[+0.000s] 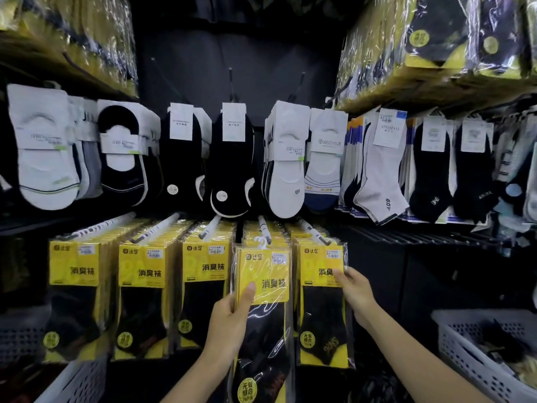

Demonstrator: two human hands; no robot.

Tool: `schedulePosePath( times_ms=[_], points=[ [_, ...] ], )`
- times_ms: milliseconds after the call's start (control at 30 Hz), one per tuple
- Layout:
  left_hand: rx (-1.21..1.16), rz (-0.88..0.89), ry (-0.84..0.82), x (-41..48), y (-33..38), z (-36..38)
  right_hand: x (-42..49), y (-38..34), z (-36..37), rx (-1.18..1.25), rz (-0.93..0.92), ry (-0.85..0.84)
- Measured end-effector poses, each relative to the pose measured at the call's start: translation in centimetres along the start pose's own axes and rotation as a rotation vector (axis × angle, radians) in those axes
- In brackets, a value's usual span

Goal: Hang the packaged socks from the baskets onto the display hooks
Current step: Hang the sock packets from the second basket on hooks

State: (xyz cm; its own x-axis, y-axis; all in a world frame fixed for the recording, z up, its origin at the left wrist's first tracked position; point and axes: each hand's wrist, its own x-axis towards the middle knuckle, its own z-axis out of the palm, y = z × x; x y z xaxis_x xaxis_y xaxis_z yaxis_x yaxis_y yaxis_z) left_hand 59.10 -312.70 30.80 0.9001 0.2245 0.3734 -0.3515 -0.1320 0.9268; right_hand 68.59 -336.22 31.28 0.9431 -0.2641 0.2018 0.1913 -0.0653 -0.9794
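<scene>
We record one clear-wrapped sock pack (263, 286), yellow card over black socks, upright in the left hand (229, 324), its white hanger (260, 242) beside the tip of the fourth lower hook (263, 225). The right hand (353, 289) grips the rightmost hung stack (319, 309). A white perforated basket (459, 344) sits lower right, holding dark items.

Shop, sock aisle: dark display wall, rows of hooks (263, 225) hung with packaged socks (145, 298), stock baskets (465, 353) below.
</scene>
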Motion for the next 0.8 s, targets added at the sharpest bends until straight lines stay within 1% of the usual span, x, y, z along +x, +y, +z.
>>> schedulePosePath(
  times_ms=[33, 167, 233, 267, 333, 400, 500, 600, 700, 800],
  points=[
    [-0.010, -0.004, 0.000, 0.0, -0.1, 0.0, 0.3, 0.4, 0.2, 0.008, 0.029, 0.045],
    [-0.034, -0.006, -0.010, 0.2, -0.7, -0.1, 0.7, 1.9, 0.5, 0.012, 0.160, 0.313],
    [-0.043, -0.016, -0.021, 0.1, -0.9, -0.2, 0.2, 2.3, 0.2, 0.018, 0.174, 0.372],
    [-0.059, -0.022, -0.021, 0.0, -0.9, -0.2, -0.2, 2.3, 0.0, 0.017, 0.173, 0.369],
    [-0.094, -0.032, -0.017, -0.2, -0.8, -0.3, -1.3, 2.0, -0.3, 0.030, 0.164, 0.298],
    [-0.114, -0.045, -0.021, -0.4, -0.6, -0.4, -3.0, 1.0, -0.3, 0.076, 0.152, 0.151],
    [-0.137, -0.054, -0.014, -0.6, -0.3, -0.3, -5.7, -0.9, 0.6, 0.075, 0.081, -0.084],
    [-0.172, -0.061, -0.035, -1.4, 0.9, -0.1, -8.4, -3.2, 1.9, 0.053, -0.013, -0.240],
    [-0.174, -0.078, -0.026, -1.9, 1.9, -0.2, -10.0, -4.8, 2.9, 0.066, -0.046, -0.301],
    [-0.136, -0.086, -0.030, -2.3, 2.6, -0.5, -10.7, -5.3, 3.0, 0.124, -0.053, -0.280]
  ],
)
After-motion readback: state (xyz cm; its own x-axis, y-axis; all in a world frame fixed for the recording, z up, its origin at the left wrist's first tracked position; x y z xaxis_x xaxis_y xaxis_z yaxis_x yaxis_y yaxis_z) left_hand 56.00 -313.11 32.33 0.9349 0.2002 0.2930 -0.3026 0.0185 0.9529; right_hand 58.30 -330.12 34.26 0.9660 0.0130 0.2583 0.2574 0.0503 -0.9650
